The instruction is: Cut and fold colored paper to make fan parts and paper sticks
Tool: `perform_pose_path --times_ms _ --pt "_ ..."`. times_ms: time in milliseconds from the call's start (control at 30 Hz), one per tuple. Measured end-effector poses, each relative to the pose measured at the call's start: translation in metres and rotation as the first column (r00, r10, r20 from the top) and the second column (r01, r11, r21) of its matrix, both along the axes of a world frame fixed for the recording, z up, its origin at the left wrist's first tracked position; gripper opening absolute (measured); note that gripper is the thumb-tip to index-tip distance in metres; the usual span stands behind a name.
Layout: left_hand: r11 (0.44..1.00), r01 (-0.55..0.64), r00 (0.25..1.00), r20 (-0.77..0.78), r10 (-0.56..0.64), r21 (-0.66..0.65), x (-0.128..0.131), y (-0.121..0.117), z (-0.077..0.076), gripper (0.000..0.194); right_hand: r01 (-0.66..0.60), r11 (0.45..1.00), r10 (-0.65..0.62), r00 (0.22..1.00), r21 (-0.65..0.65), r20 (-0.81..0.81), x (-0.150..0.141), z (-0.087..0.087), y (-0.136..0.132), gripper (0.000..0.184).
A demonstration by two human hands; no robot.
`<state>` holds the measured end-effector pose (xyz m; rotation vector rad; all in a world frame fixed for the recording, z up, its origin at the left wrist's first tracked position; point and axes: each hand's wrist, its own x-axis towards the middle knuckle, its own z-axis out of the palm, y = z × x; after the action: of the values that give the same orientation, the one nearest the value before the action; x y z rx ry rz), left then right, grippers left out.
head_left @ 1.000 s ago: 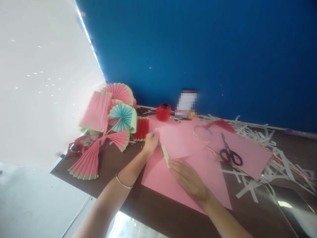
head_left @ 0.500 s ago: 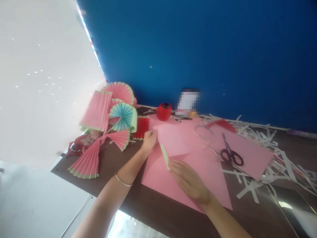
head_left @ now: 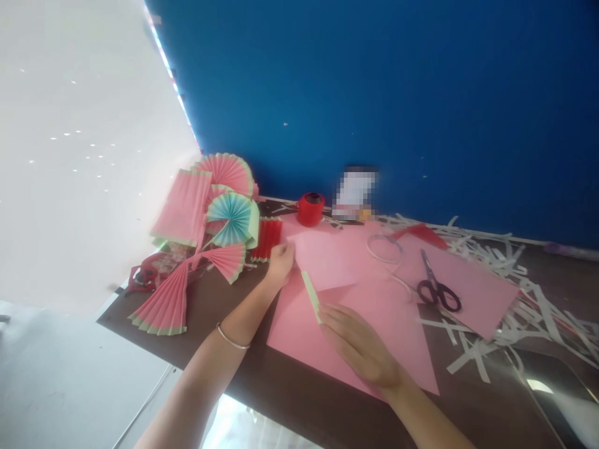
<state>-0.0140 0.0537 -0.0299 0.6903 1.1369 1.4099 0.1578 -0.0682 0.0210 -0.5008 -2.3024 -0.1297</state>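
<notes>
My left hand (head_left: 281, 262) is closed at the left corner of a small pink paper sheet (head_left: 322, 259), thumb and fingers pinched together. A narrow pale green strip (head_left: 310, 292) runs along the sheet's left side; whether it is a folded edge or a separate piece I cannot tell. My right hand (head_left: 358, 343) lies flat, its outstretched fingertips touching the strip's lower end. Under both is a larger pink sheet (head_left: 299, 333). Close to my left hand sits a red pleated paper (head_left: 267, 240).
Pink pleated fans (head_left: 163, 299) and a blue-green pleated fan (head_left: 231, 218) are heaped at left. A red tape roll (head_left: 311, 209) stands behind. Scissors (head_left: 437, 290) rest on pink paper at right, beside scattered white paper strips (head_left: 538, 312). A blue wall (head_left: 374, 93) bounds the back.
Hardly anything differs. My left hand and the small pink sheet have shifted very slightly to the left; my right hand stays on the strip.
</notes>
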Motion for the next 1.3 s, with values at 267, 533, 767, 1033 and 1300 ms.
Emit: perform_pose_path --times_ms 267,533,767,1033,1300 --pt "1.000 -0.017 0.999 0.037 0.016 0.010 -0.0038 0.0010 0.0024 0.035 -0.012 0.999 0.011 1.000 0.033 0.024 -0.0013 0.0009 -0.0028 0.027" --pt "0.998 -0.057 0.995 0.077 0.060 -0.031 -0.0058 0.0031 0.0066 0.033 -0.039 0.999 0.038 0.999 0.035 0.014 -0.0023 0.0000 -0.0041 0.026" --pt "0.997 -0.063 0.995 0.076 0.067 -0.042 -0.0081 0.0054 0.0059 0.031 -0.039 0.998 0.038 0.999 0.054 0.023 -0.0029 0.0013 -0.0063 0.026" --pt "0.996 -0.075 0.995 0.063 0.078 -0.051 -0.0084 0.0041 0.0081 0.031 -0.081 0.995 0.080 0.996 0.061 0.033 -0.0046 0.0074 -0.0085 0.026" --pt "0.996 -0.085 0.996 0.024 0.086 -0.019 -0.0083 0.0069 0.0037 0.031 -0.108 0.991 0.107 0.994 0.077 0.011 -0.0067 0.0099 -0.0103 0.026"
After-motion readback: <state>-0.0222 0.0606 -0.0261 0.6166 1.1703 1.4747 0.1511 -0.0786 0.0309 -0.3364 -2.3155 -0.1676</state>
